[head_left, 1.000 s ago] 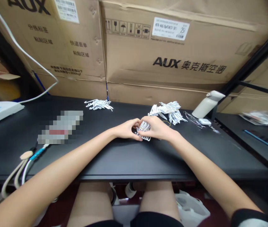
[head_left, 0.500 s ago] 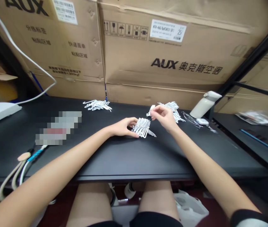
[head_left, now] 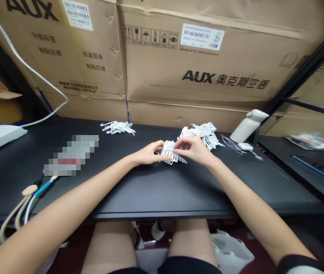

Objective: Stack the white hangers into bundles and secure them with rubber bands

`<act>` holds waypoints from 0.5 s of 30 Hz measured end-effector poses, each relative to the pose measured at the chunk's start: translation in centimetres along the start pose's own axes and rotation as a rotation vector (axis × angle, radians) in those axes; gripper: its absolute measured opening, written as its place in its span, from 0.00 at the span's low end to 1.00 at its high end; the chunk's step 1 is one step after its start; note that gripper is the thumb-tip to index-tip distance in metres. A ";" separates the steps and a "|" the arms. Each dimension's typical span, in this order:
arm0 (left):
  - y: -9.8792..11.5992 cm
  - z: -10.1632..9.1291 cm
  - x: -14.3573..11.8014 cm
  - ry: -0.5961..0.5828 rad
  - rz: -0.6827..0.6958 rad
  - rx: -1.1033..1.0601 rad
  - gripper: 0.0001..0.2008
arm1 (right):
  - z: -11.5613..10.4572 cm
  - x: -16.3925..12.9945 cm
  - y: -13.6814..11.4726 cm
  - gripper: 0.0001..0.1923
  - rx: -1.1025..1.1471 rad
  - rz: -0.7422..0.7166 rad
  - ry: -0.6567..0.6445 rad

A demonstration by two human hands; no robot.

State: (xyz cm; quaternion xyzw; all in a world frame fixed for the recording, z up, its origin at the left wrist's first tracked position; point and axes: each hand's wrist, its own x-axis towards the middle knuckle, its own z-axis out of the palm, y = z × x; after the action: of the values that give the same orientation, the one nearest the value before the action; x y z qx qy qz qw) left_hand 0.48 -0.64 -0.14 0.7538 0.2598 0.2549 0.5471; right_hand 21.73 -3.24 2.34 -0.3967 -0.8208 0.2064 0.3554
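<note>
Near the middle of the black table, my left hand (head_left: pixel 149 153) is closed around a bunch of white wire hooks (head_left: pixel 168 146), thumb in front and fingers behind. They stand side by side with their bent ends facing me. My right hand (head_left: pixel 192 149) pinches at the bunch's right edge; its fingertips meet a white wire hook there, partly hidden by the fingers. Some loose hook ends poke out below. Just behind my right hand lies a larger heap of white wire hooks (head_left: pixel 204 131). A smaller heap (head_left: pixel 118 127) rests farther left, apart from both hands.
Large cardboard boxes (head_left: pixel 162 76) stand along the back edge. To the right are a white bottle (head_left: pixel 249 125), glasses (head_left: pixel 231 144) and a small white case (head_left: pixel 244 146). On the left lie a blurred-out device (head_left: pixel 72 156) with cables and a white power strip (head_left: pixel 0 137).
My right hand has moved left and toward me, from beside the right heap to the bunch's right edge. My left hand keeps its hold, nearly in place.
</note>
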 end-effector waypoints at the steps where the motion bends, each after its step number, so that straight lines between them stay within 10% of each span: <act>1: 0.0 0.1 0.0 -0.001 0.003 -0.005 0.19 | 0.0 0.0 0.0 0.05 0.020 0.006 0.000; 11: -0.4 0.0 0.3 0.038 0.011 0.054 0.20 | 0.1 0.2 -0.1 0.14 0.254 0.122 0.008; 15: -0.3 -0.2 0.5 0.080 -0.036 0.048 0.21 | -0.7 0.1 0.0 0.15 0.251 0.153 -0.182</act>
State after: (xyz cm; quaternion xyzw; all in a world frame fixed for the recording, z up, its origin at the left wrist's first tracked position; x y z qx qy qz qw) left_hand 0.67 -0.05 -0.35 0.7511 0.3009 0.2688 0.5225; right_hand 22.22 -3.12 2.88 -0.3903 -0.7847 0.3687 0.3096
